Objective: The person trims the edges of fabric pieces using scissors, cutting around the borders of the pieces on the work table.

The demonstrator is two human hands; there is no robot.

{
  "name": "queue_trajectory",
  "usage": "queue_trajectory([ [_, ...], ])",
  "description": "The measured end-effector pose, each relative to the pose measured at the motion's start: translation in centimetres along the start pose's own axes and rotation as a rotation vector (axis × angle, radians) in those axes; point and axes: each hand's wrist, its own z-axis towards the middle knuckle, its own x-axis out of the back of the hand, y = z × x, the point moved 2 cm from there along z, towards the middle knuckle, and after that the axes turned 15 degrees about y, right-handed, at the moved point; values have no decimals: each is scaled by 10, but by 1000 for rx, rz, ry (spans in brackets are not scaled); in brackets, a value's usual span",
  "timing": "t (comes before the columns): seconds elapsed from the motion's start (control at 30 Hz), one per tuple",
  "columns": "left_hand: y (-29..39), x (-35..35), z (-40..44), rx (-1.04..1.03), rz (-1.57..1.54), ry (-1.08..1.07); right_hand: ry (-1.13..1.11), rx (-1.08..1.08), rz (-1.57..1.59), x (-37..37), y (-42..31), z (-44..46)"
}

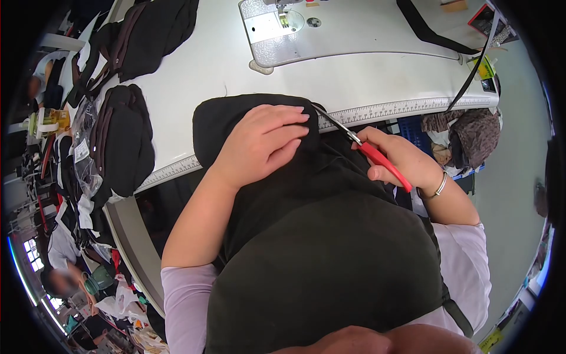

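A black fabric piece lies at the front edge of the white table, partly over the printed ruler strip. My left hand rests flat on it with the fingers stretched toward the right. In my right hand are scissors with red handles, their metal blades pointing up and left. The blade tips reach the upper right edge of the black fabric, and the fabric hides part of them. Whether the blades are cutting cannot be made out.
A sewing machine bed is set into the white table at the top. Dark fabric pieces are piled at the left. Patterned cloth hangs at the right. Another person is at the lower left.
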Motion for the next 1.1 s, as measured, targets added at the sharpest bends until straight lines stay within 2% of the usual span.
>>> queue_trajectory([
  [0.13,10,-6,-3,96,117,27,-47,-38,83,-1,-4,0],
  [0.2,27,-5,-3,62,511,7,-59,-35,102,-2,-1,-1],
  [0.33,46,-17,-15,231,700,-111,-125,-61,133,1,0,2],
  [0.4,42,-20,-21,272,667,-97,-182,-65,134,0,1,3],
  [0.47,31,-15,-20,245,516,-52,-187,-68,155,0,4,6],
  [0.53,20,-8,-17,227,515,-52,-193,-70,176,1,4,8],
  [0.73,1,12,0,24,409,-217,-191,-163,237,0,3,7],
  [1.0,-1,14,3,19,374,-202,-22,72,-22,-7,-3,14],
  [1.1,-2,14,3,7,365,-188,-24,100,-42,-7,-5,17],
])
